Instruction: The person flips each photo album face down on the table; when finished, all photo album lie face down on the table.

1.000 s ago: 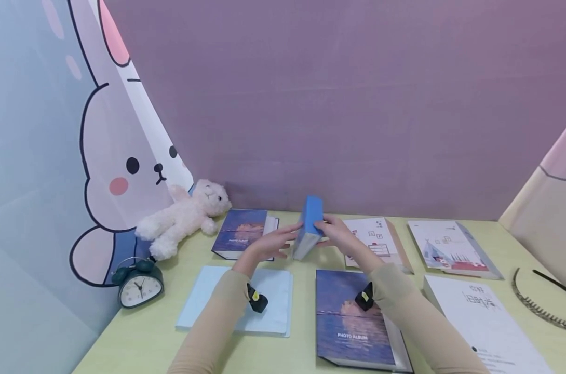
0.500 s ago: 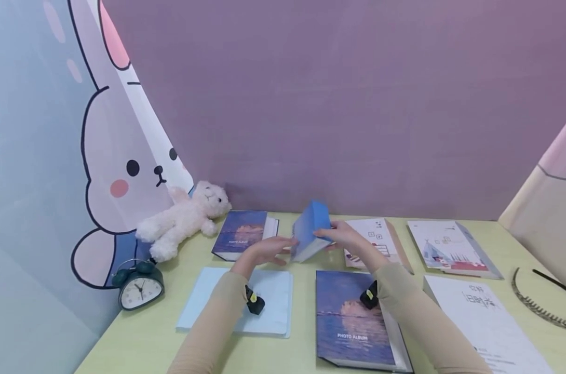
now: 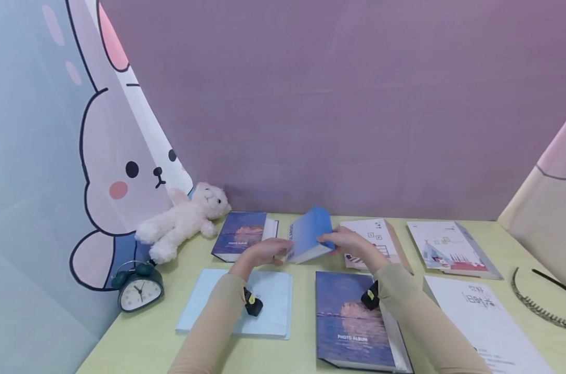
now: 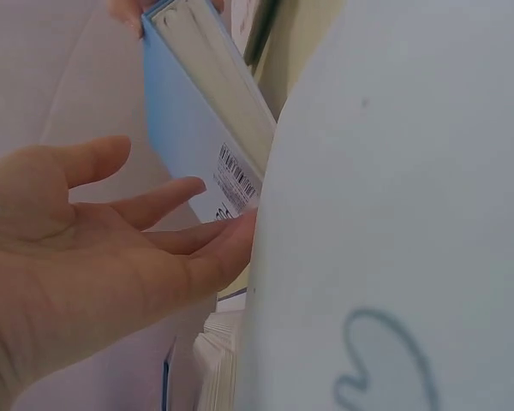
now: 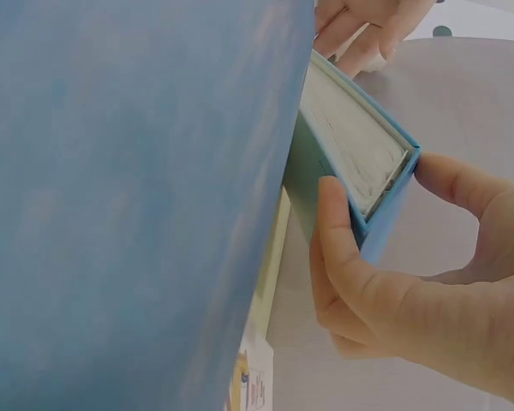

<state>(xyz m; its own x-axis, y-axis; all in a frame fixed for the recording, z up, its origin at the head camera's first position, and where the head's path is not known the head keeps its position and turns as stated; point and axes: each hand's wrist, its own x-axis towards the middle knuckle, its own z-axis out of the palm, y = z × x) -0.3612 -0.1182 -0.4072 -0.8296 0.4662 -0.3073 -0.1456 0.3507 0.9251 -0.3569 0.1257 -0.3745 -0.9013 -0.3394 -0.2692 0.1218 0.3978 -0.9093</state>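
Observation:
A thick blue photo album [image 3: 307,235] leans at a slant above the back middle of the table. My right hand [image 3: 349,241] pinches its spine side; in the right wrist view, thumb and fingers [image 5: 452,181] lie on opposite covers at one corner. Nearly straight, the fingers of my left hand [image 3: 263,251] reach to the album's lower left edge. A barcode shows on the blue album [image 4: 188,128] in the left wrist view, with left fingertips against or very near that end. Whether the album's lower edge touches the table is hard to tell.
A photo album [image 3: 242,235] lies behind my left hand, another photo album [image 3: 353,324] in front. Around them are a light blue book [image 3: 273,317], several white-covered books [image 3: 444,244], an alarm clock [image 3: 140,292], a plush toy [image 3: 182,223] and a headband [image 3: 537,309].
The blue album has tipped over to the left from near upright, so its front cover faces up more. My right hand has shifted slightly right with it; my left fingers have moved lower.

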